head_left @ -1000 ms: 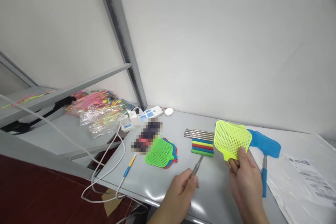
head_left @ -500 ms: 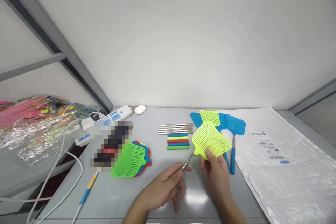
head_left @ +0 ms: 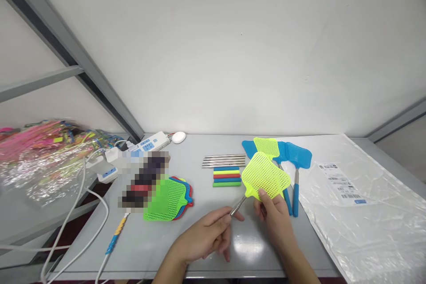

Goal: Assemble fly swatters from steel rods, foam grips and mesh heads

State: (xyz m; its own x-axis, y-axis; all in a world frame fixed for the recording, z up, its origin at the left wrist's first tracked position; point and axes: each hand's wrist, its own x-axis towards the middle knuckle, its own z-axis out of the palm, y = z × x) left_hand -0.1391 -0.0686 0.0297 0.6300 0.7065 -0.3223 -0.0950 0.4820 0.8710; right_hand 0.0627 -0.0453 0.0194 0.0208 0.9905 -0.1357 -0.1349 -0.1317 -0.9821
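A yellow fly swatter head (head_left: 264,175) with a perforated face is in my right hand (head_left: 276,217), pinched at its lower edge between thumb and fingers. My left hand (head_left: 208,237) grips a short metal rod (head_left: 238,207) whose upper end meets the neck of the yellow head. Above my left hand lie several coloured handle tubes (head_left: 226,176) in a row, with several metal rods (head_left: 223,160) just behind them. To the left is a stack of swatter heads, a green one (head_left: 163,199) on top and blue and red ones beneath.
Blue fly swatters (head_left: 298,155) and another yellow head (head_left: 266,147) lie behind my right hand. A white plastic bag (head_left: 359,226) with a label covers the right side. At left are a power strip (head_left: 155,143), white cables (head_left: 100,213) and clear-wrapped colourful packages (head_left: 49,155).
The yellow head has shifted very slightly left, still held with the rod at its neck. Both hands keep nearly the same grip; the whole view has moved a little.
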